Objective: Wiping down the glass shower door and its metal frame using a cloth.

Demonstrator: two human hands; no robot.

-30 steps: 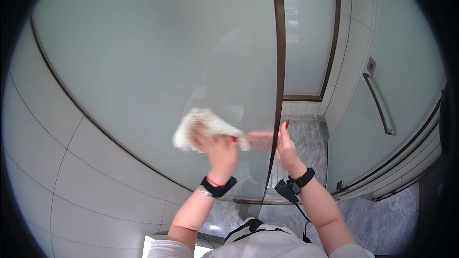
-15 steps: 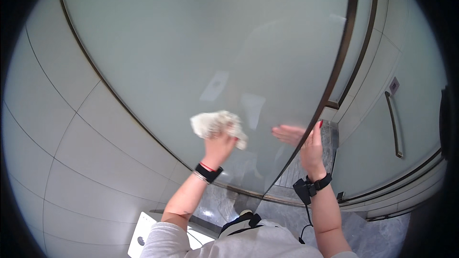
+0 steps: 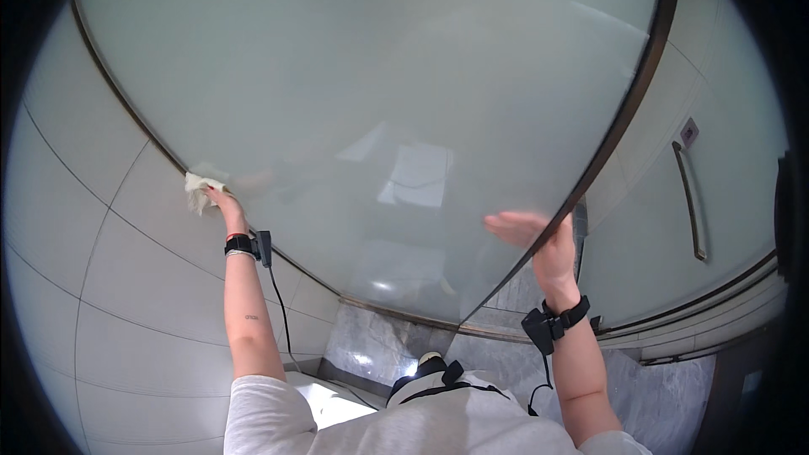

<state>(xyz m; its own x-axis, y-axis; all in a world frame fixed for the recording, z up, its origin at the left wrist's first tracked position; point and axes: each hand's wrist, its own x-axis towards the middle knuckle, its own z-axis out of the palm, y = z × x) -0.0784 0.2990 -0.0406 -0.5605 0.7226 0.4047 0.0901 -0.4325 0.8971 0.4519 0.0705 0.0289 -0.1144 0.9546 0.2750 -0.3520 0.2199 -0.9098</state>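
My left hand point(image 3: 224, 202) is at the left edge of a large frosted glass panel point(image 3: 379, 76). It holds a crumpled off-white cloth point(image 3: 200, 189) against the panel's dark frame point(image 3: 143, 128). My right hand point(image 3: 554, 261) is at the panel's opposite edge, where the dark frame crosses in front of it. Its fingers are stretched out and show on the glass side of the frame, looking flat. Each wrist wears a black strap with a small dark device point(image 3: 539, 329) and a cable.
A light tiled wall point(image 3: 135, 261) runs down the left. To the right, another frosted glass door point(image 3: 649, 244) has a long bar handle point(image 3: 689, 202). Grey marbled floor point(image 3: 371, 341) shows below, and a white object point(image 3: 337, 404) sits beside my left upper arm.
My left hand has carried the cloth from the lower middle of the glass leftward to the frame. My right hand stays at its edge. The whole view has shifted slightly.
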